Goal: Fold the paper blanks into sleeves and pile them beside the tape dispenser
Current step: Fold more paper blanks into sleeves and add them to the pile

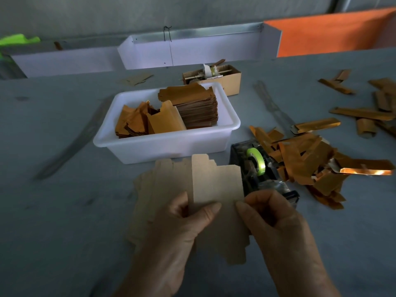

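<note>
Left hand [180, 224] pinches the blank [216, 185], thumb on top near its lower-left edge. Right hand [276, 219] pinches the blank's right edge, fingers curled. Blank is held up between them, one panel folded over. Bin [162, 146] just beyond grip; dispenser [257, 168] beyond-right, sleeve pile [310, 159] right of it. Grey table [64, 189].

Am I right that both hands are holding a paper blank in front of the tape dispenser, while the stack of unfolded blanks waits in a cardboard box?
Not quite: the head view shows the stack of blanks in a white plastic tub, not a cardboard box. The left hand and right hand do hold a paper blank by the tape dispenser.
</note>
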A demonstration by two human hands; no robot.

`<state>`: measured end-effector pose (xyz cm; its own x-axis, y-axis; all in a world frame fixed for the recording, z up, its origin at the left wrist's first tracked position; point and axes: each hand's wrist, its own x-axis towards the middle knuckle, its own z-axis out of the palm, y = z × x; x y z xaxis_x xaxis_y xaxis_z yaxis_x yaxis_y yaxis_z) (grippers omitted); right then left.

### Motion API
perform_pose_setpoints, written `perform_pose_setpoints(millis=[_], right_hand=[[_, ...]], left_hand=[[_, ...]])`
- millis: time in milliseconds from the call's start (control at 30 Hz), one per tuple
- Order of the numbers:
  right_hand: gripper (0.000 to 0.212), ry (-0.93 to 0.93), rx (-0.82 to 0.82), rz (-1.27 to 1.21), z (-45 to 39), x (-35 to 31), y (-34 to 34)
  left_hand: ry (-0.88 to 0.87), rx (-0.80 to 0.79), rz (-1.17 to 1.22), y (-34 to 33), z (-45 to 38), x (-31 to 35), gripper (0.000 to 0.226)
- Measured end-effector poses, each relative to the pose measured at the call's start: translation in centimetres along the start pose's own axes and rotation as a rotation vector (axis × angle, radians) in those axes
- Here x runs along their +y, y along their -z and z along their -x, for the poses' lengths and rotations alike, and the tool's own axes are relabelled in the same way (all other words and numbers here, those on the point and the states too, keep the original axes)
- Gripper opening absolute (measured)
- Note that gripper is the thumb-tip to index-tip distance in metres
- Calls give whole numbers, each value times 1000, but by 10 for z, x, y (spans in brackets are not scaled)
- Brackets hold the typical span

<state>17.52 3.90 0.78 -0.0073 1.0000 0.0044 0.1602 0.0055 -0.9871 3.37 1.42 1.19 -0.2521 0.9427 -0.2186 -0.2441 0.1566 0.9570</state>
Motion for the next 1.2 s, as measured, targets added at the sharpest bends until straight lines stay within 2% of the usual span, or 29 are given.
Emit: perform_pose_setpoints(millis=[100, 200, 267, 333, 433, 467, 600, 700, 733, 833, 900, 1000, 1067, 1200], right_hand=[[14, 142, 51, 138, 6, 3, -2], [14, 288, 68, 237, 12, 3, -8], [15, 318, 27, 202, 14, 1, -10], [16, 337, -38, 152, 14, -2, -11], [23, 345, -96, 123, 13, -6, -10], [24, 339, -99, 126, 12, -7, -8], [16, 300, -132, 146, 8, -4, -3], [7, 218, -167, 143, 8, -3, -1], [12, 181, -160, 150, 9, -3, 1], [44, 78, -99, 165, 8, -3, 7], [49, -13, -132, 66, 5, -4, 8], [27, -104, -185, -92, 2, -7, 6], [8, -111, -156, -133, 0, -7, 5], [6, -151, -136, -189, -2, -5, 4]], left_hand=[[-56, 22, -104, -2, 1, 0, 39], [-85, 77, -158, -6, 1, -1, 14], [-110, 110, -193, -9, 1, -2, 16], [-97, 77, -185, -13, 3, 0, 17], [-46, -57, -135, -13, 7, 4, 12], [-37, -107, -114, -12, 8, 6, 10], [-72, -213, -178, -8, 10, 8, 31], [-95, -169, -244, -6, 9, 7, 18], [-72, -171, -256, -4, 9, 8, 17], [58, -243, -254, -1, 8, 9, 20], [82, -296, -249, -1, 9, 10, 21], [60, -320, -250, -3, 9, 10, 19], [21, -261, -269, -3, 7, 7, 21], [-141, -151, -400, -4, 8, 3, 21]])
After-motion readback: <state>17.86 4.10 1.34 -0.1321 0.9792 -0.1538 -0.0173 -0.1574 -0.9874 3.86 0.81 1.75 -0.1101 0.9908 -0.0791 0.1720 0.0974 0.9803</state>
